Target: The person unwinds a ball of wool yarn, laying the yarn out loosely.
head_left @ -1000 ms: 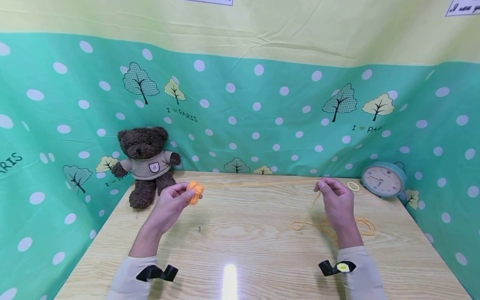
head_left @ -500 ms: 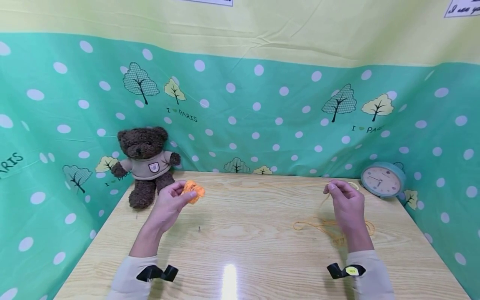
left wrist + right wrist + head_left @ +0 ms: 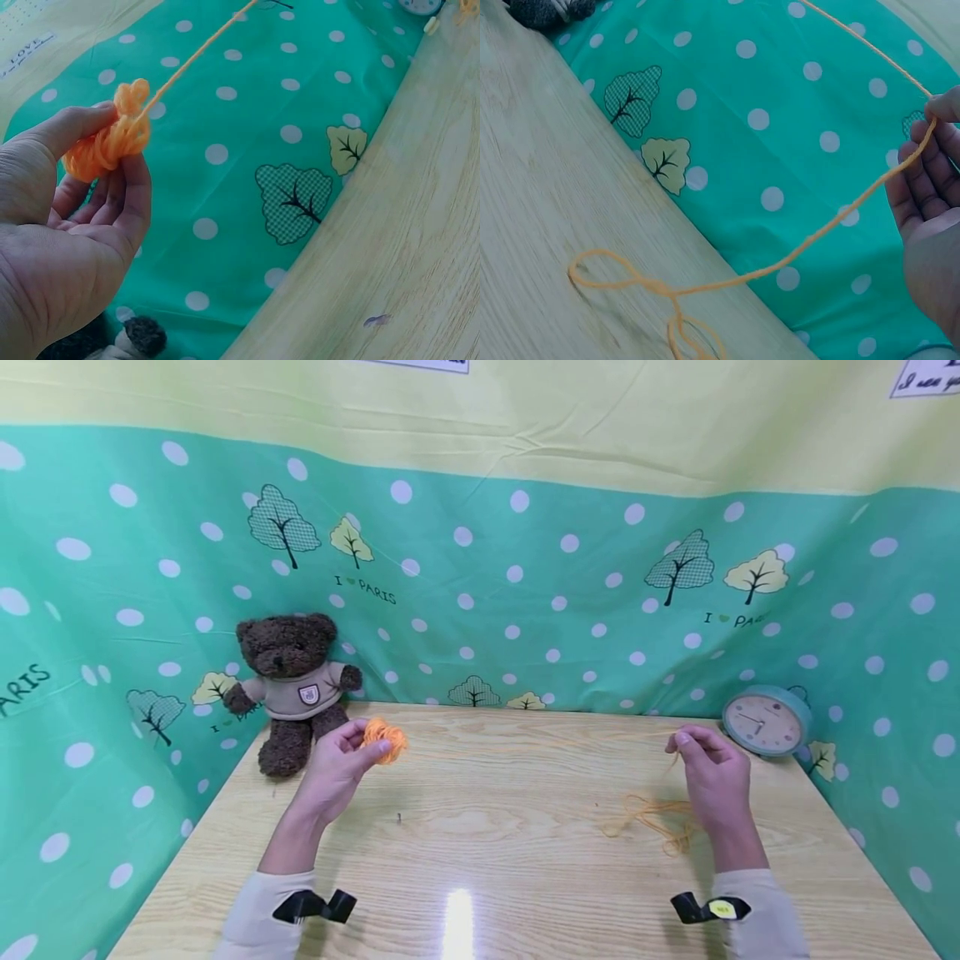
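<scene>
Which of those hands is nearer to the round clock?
The right hand. It is close to the clock, slightly in front and to its left in the head view; the left hand is across the table, near the teddy bear.

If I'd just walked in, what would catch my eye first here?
Probably the bright orange yarn bundle, pinched in the left hand, with its strand stretched across to the right hand. Next, the dark brown teddy bear sits at the back left of the table, before a green polka-dot cloth. A round teal clock stands at the back right.
</scene>
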